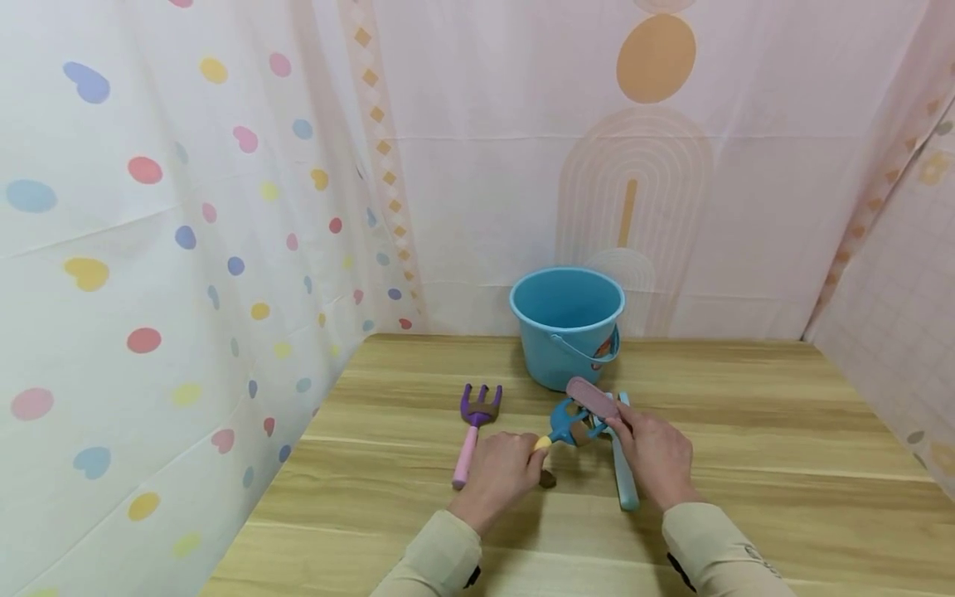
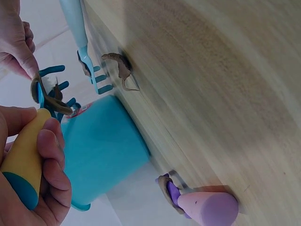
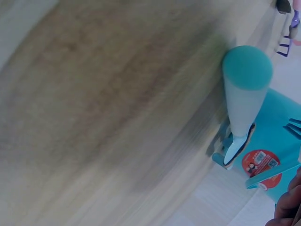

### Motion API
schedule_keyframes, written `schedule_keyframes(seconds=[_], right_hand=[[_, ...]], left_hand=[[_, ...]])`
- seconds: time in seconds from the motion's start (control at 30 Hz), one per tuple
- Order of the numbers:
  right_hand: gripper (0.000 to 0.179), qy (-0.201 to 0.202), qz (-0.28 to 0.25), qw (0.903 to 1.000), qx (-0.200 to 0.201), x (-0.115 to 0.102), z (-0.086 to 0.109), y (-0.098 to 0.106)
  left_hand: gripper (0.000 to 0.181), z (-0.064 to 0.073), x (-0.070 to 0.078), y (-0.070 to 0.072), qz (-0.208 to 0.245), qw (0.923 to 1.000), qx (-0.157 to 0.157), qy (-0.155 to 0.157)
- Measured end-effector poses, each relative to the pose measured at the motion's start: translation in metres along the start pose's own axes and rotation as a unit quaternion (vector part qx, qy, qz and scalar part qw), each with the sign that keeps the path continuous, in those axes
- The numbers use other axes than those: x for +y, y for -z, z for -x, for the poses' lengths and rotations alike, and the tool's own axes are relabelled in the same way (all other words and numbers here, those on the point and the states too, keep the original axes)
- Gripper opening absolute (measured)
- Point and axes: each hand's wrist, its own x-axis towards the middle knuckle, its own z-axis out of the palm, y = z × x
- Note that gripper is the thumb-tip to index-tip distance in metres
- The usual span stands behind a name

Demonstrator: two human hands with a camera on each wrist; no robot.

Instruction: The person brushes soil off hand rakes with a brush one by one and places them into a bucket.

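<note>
My left hand (image 1: 501,468) grips the yellow handle (image 2: 26,146) of a blue toy fork (image 1: 564,423), held up over the table. Brown, mud-like stuff (image 2: 59,104) clings to its head. In my right hand (image 1: 656,452) is a pink oblong brush (image 1: 592,398), pinched at its near end and held against the fork's tines. White bristles (image 2: 48,84) show among the tines in the left wrist view. Below my right hand lies a light blue toy fork (image 1: 625,477). Left of my left hand lies a purple fork with a pink handle (image 1: 465,458), brown stuff on its head.
A blue bucket (image 1: 539,352) with its handle hanging down stands behind the tools, near the back curtain (image 1: 477,207). A brown clump (image 1: 548,478) lies on the wooden table (image 1: 373,514) beside my left hand. A dotted curtain (image 1: 172,274) hangs along the left.
</note>
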Motion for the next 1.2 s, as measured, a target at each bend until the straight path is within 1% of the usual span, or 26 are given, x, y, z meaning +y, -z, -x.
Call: schedule_keyframes(seconds=[0.13,0.27,0.47,0.6,0.77,0.87,0.97,1.1,1.2], right_hand=[[0.038,-0.01,0.002,0.9999,-0.004,-0.003,-0.001,0.001],[0.037,-0.01,0.003,0.9999,-0.008,-0.004,-0.002,0.002],[0.035,-0.014,0.001,0.9999,-0.003,-0.004,-0.002,0.002],[0.036,-0.022,-0.002,0.9998,0.0,-0.004,-0.002,0.004],[0.038,-0.026,-0.01,0.9996,0.01,-0.004,-0.002,0.004],[0.039,-0.025,-0.019,0.9992,0.024,-0.005,-0.002,0.004],[0.039,-0.025,-0.027,0.9989,0.029,-0.006,-0.001,0.004],[0.038,-0.029,-0.031,0.9989,0.018,-0.006,0.002,0.004],[0.038,-0.016,-0.033,0.9993,0.007,-0.008,0.004,0.003]], left_hand=[[0.032,0.0,-0.002,0.0,0.001,1.0,-0.001,0.006],[0.029,0.001,-0.004,0.0,0.004,0.9999,-0.001,0.013],[0.029,0.003,-0.009,-0.002,0.007,0.9995,-0.004,0.03],[0.028,0.004,-0.015,-0.003,-0.008,0.9992,0.003,0.039],[0.03,0.004,-0.018,-0.003,-0.024,0.999,0.011,0.035],[0.028,0.004,-0.018,-0.002,-0.022,0.9991,0.013,0.032],[0.027,0.003,-0.017,-0.002,-0.018,0.9992,0.011,0.033],[0.026,0.002,-0.016,-0.002,-0.015,0.999,0.009,0.04],[0.027,0.001,-0.016,-0.001,-0.013,0.9989,0.01,0.043]])
